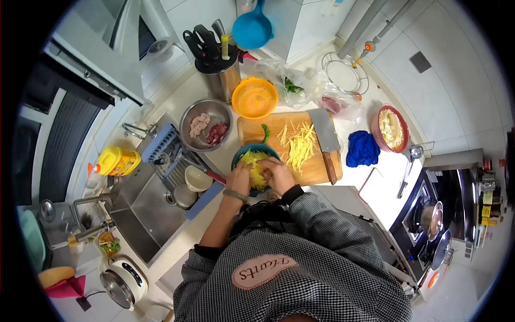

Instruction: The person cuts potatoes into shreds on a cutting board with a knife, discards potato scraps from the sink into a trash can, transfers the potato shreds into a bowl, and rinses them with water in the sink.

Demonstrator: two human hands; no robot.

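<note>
A dark teal bowl stands at the counter's front edge, filled with thin yellow vegetable shreds. My left hand is in the bowl's left side, its fingers curled into the shreds. From the right, my right hand reaches in with bent fingers, also gripping shreds. Both sets of fingertips are partly hidden. Just beyond the bowl lies a wooden cutting board, bearing a pile of yellow strips and a green chili pepper. A cleaver rests along the board's right side.
A steel bowl of raw meat and an orange colander stand behind. Leftward is the sink with a blue dish rack. Rightward are a blue cloth, a red basket and the stove.
</note>
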